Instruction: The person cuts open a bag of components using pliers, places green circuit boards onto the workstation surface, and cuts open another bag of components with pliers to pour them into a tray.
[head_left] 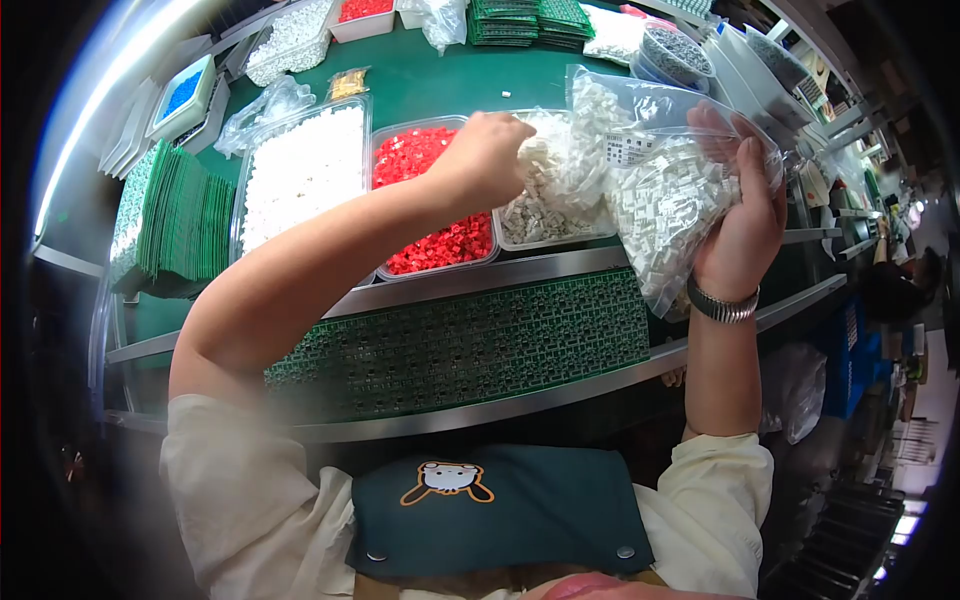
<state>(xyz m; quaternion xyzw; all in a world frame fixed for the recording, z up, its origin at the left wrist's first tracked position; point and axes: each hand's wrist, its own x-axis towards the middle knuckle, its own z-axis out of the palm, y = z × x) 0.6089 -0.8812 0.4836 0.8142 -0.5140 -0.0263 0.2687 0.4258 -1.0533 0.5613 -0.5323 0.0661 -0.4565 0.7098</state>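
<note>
My right hand (745,215), with a metal band at its wrist, supports a clear plastic bag (665,195) of small white parts from the right side. The bag carries a printed label (630,149) and leans left over a clear tray (517,240) of white parts. At the bag's left end, my left hand (485,165) is closed at its mouth; its fingertips are partly hidden. Below that hand and forearm lies a tray of red parts (440,245). A larger tray of white parts (305,165) stands farther left.
Green circuit boards stand in a stack (185,215) at left, with more boards (515,22) at the back. A populated board panel (480,345) lies between metal rails (550,398) in front. A bin of blue parts (181,93) sits back left; grey tubs (676,52) stand back right.
</note>
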